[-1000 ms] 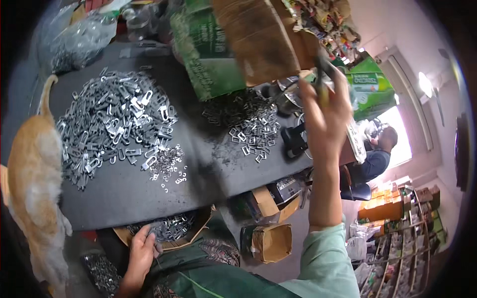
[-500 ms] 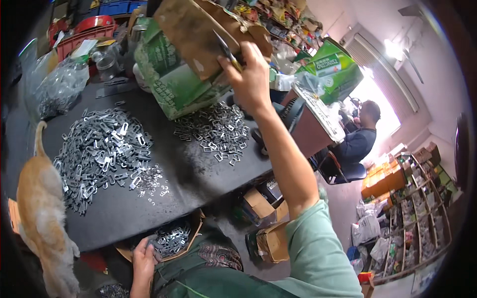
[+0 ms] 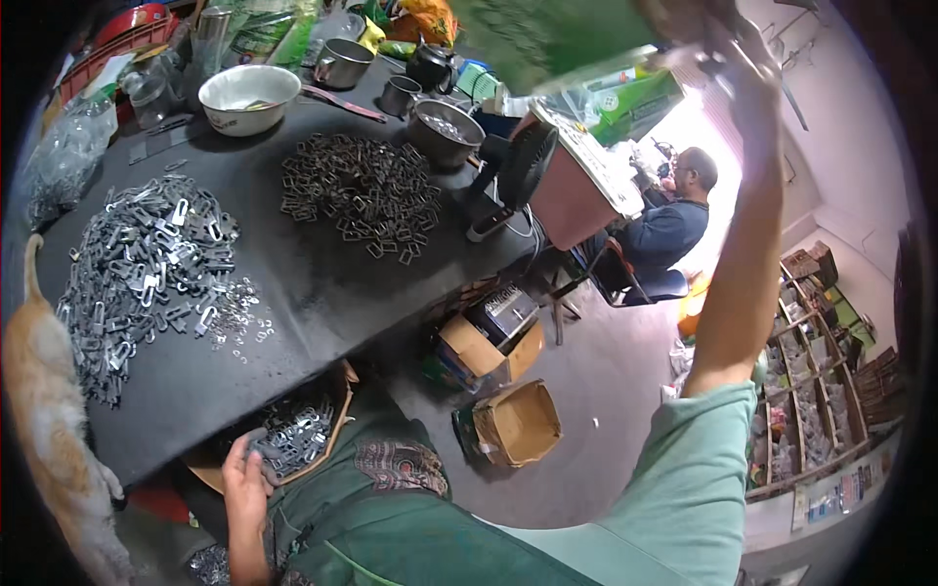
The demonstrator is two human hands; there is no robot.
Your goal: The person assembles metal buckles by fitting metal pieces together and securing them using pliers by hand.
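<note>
Tilted green box (image 3: 547, 39) aloft, lap tray (image 3: 337, 391) of clips

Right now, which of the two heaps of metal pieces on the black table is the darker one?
The smaller heap towards the far side, near the steel pot. Its pieces look dull brown-grey, while the larger heap at the left edge is bright silver.

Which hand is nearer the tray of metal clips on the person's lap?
Left. The left hand rests at the edge of the tray of metal clips, touching it. The right hand is raised high overhead, far from it, by a blurred green box.
</note>
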